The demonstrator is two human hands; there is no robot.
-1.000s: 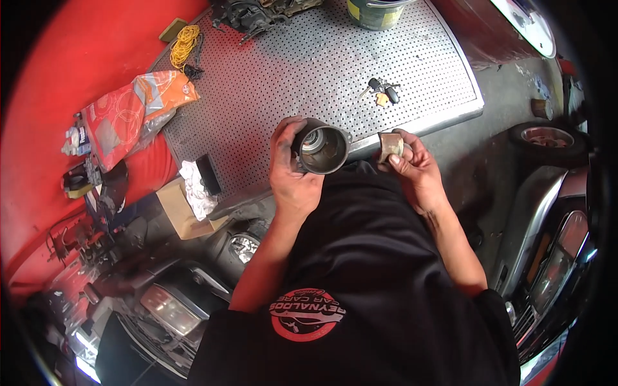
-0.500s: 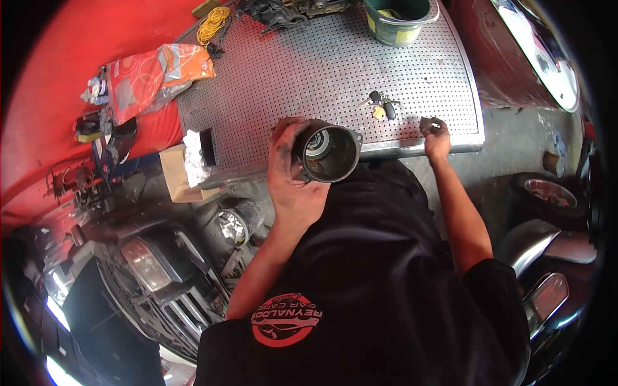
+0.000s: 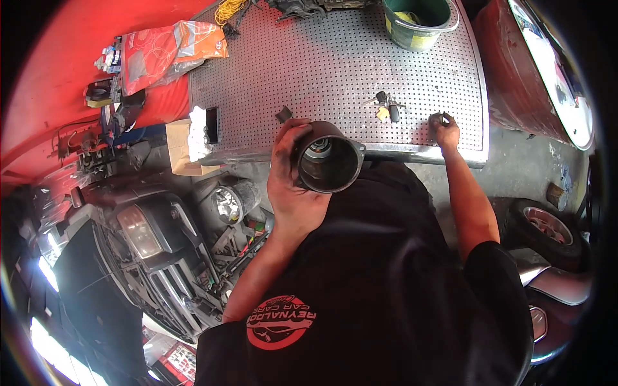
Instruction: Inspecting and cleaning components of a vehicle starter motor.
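My left hand (image 3: 293, 174) is wrapped round the side of a dark hollow metal cylinder housing (image 3: 351, 164), held just off the table's front edge. Its open end faces up toward me, showing a ring-shaped metal part (image 3: 318, 148) deep inside; a small eared tab sticks out from its rim. Over the table's front right corner, my right hand (image 3: 447, 134) is closed, its fingertips pinching a small dark piece (image 3: 433, 121) whose kind I cannot make out. A small dark curved piece (image 3: 283, 114) lies on the table just beyond my left fingers.
Keys with a yellow tag (image 3: 384, 114) lie on the perforated metal table (image 3: 309, 77). A green bucket (image 3: 418, 40) stands at the far right. Plastic bags (image 3: 151, 58), a cardboard box (image 3: 180, 145) and a can of scrap (image 3: 241, 196) are left; a wheel (image 3: 547, 225) is right.
The view has shifted a little. The dark curved piece beyond my left hand now shows clearly. Both hands keep their grips; my right hand stays by the table corner.
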